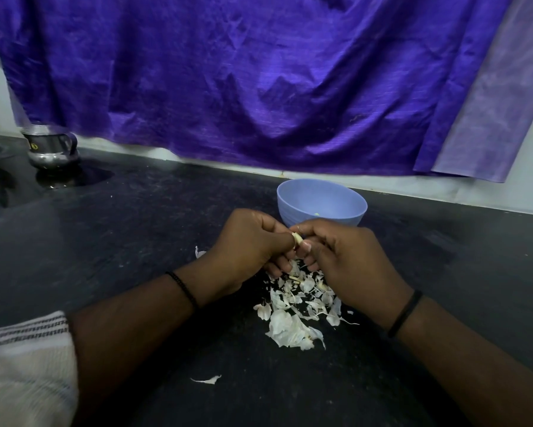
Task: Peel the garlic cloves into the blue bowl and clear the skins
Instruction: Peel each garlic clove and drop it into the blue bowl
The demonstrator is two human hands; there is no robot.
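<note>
Item: garlic clove (297, 239), pale, small, partly skinned as far as can be told. Location: pinched between both hands, just on the near side of the blue bowl (322, 203) and above the skins. Long axis: roughly upright with a slight tilt, though too little of it shows to be sure.

Item: left hand (249, 241). Fingers curled, thumb and forefinger gripping the clove from the bowl's left.

Item: right hand (345, 260). Fingers curled, fingertips pinching the same clove from the bowl's right; it sits a little nearer the bowl's rim than the left.

Item: blue bowl. Upright on the black counter (135, 241), directly beyond the hands. A small pale speck shows inside, probably a peeled clove; the rest of the interior is hidden by the near wall. Judgement: the finished clove needs only a short forward drop over the near rim.

Item: skins (296, 306). Loose white heap on the counter, on the near side of the bowl beneath the hands; stray flakes nearer still. Not yet cleared.

Item: steel vessel (51, 146). Far left of the bowl. Carries a small yellow round sticker, writing too small to read.
</note>
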